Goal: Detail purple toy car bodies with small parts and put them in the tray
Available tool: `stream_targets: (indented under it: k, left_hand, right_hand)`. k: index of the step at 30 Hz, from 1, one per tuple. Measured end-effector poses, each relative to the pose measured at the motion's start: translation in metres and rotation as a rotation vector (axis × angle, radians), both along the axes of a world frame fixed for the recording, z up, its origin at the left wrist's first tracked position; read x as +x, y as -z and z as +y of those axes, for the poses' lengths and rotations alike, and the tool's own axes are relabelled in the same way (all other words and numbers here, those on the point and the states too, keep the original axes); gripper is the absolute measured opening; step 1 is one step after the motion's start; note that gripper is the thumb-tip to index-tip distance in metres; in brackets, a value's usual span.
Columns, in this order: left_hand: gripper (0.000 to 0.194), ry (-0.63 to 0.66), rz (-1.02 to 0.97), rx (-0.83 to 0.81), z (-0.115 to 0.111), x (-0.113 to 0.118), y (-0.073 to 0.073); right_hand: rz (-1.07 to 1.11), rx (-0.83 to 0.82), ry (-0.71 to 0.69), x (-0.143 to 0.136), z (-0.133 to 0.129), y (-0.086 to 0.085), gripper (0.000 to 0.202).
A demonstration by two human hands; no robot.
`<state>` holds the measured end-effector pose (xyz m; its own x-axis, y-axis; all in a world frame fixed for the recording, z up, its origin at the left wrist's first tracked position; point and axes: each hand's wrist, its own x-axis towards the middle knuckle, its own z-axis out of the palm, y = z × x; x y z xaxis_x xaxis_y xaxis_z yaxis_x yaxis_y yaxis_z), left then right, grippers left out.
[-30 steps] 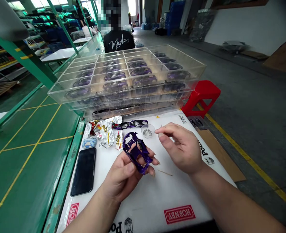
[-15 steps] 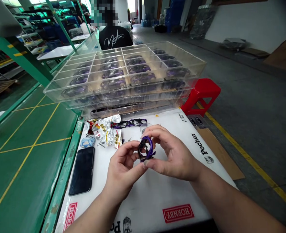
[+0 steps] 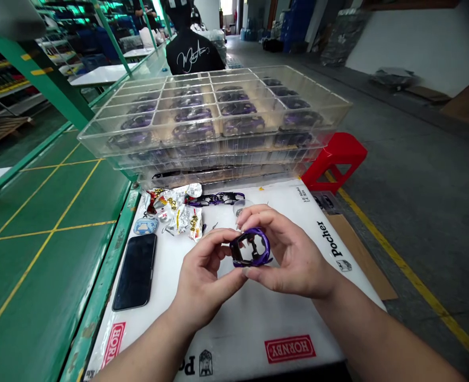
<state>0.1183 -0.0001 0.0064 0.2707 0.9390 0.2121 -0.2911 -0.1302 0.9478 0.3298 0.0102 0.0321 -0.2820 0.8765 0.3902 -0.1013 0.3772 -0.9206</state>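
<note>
Between my hands is a small purple and black frame (image 3: pixel 267 248), its openings turned toward me. My left hand (image 3: pixel 206 273) pinches its left side with thumb and fingers. On the right side, my right hand (image 3: pixel 288 254) grips the same frame by its top and bottom edges. Behind my hands, more purple and black frames (image 3: pixel 218 199) lie in a row on the white sheet. A clear round piece (image 3: pixel 242 206) rests beside them, partly covered by my right fingers.
A stack of clear compartment trays (image 3: pixel 158 151) holding purple parts stands at the back. Left of my hands lie crumpled foil wrappers (image 3: pixel 182 218), a blue-white packet (image 3: pixel 145 226) and a black phone (image 3: pixel 135 271). Beyond are a red stool (image 3: pixel 333 159) and a seated person (image 3: pixel 194 53).
The purple frame has been turned, so its openings show wider, and it sits slightly further right. Both hands still hold it. The whole view has shifted a little.
</note>
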Motion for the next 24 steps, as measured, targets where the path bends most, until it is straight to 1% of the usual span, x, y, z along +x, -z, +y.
stream_targets:
  k: [7,11,19,22,24]
  left_hand:
    - [0.048,0.021,0.0,0.054,-0.002,0.0,0.0]
    - [0.049,0.012,-0.014,0.07,-0.002,0.0,0.001]
    - [0.052,0.038,-0.039,0.118,0.0,-0.001,0.004]
    - [0.053,0.039,-0.029,0.142,0.002,-0.002,0.006]
    - [0.054,0.027,-0.011,0.162,0.003,-0.002,0.005]
  right_hand:
    - [0.083,0.014,0.018,-0.004,-0.003,0.001,0.052]
    - [0.139,0.008,0.025,-0.009,-0.005,0.001,0.053]
    - [0.196,0.017,0.047,-0.015,-0.008,0.003,0.055]
    - [0.226,0.029,0.024,-0.014,-0.007,0.006,0.059]
    - [0.225,0.024,-0.025,-0.013,-0.004,0.007,0.06]
